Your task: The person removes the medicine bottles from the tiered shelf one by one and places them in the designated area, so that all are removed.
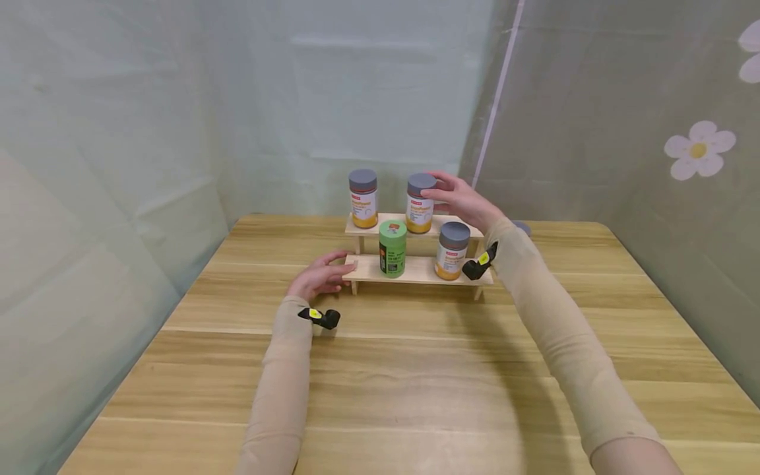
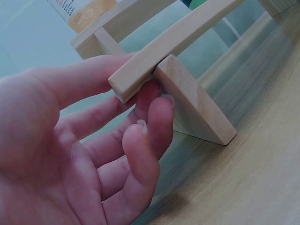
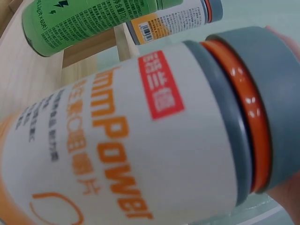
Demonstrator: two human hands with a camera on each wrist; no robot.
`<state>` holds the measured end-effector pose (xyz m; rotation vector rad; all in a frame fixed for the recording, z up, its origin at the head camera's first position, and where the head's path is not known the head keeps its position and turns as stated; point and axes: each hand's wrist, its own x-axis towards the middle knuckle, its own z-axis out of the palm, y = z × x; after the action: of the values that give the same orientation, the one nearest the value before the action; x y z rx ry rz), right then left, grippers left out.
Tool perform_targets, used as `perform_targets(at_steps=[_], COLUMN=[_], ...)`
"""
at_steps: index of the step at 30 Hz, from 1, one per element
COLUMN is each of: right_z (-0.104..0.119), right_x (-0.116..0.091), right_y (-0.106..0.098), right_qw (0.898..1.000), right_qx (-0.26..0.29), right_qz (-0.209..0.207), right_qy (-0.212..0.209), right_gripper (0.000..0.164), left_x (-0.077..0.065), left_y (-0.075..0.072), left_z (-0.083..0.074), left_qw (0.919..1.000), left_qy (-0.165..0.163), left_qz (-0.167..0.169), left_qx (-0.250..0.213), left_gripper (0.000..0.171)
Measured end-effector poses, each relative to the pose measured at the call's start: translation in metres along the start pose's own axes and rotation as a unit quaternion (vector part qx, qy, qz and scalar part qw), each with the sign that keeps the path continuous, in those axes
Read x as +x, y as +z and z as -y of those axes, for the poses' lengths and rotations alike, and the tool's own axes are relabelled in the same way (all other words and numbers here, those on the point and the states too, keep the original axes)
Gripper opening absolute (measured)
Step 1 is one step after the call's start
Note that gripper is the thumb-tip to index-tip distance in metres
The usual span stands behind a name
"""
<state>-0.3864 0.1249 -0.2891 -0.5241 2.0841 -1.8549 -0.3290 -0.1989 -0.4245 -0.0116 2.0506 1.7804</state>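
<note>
Here's the broad wooden surface (image 1: 410,382), and towards its far side the two-tier stand (image 1: 420,268), apparently steadied by the left hand (image 1: 320,277), fingers pinching the lower tier's left end. Over to the right hand (image 1: 466,201), at the held bottle (image 1: 419,210), upright at the upper tier; base contact, can't tell! Best keep it vertical, mindful of that tier's near edge. There's a gap leftward before the left upper bottle (image 1: 364,203); the green bottle (image 1: 392,252) crowds nearer, lower. Fingers pinch the grey cap (image 1: 419,183).
</note>
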Motion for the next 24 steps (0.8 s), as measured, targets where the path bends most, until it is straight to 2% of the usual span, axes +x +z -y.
perform_targets(at_steps=[6,13,24], right_z=[0.0019,0.0009,0.0025], right_x=[0.0035,0.0058,0.0032], right_y=[0.0041,0.0041,0.0036], right_qw=[1.000,0.999,0.998], right_qx=[-0.024,-0.033,-0.047], right_qz=[-0.006,-0.008,-0.033], right_qy=[0.001,0.000,-0.005], right_gripper=[0.054,0.054,0.051], left_x=[-0.0017,-0.0005,0.0012], left_y=[-0.0015,-0.0003,0.0036], left_z=[-0.0002,-0.0017,-0.0043], left_qw=[0.9999,0.9998,0.9998], left_qy=[0.009,-0.009,-0.010], left_qz=[0.010,-0.015,-0.016], left_qx=[0.003,0.007,0.009], left_gripper=[0.077,0.068,0.067])
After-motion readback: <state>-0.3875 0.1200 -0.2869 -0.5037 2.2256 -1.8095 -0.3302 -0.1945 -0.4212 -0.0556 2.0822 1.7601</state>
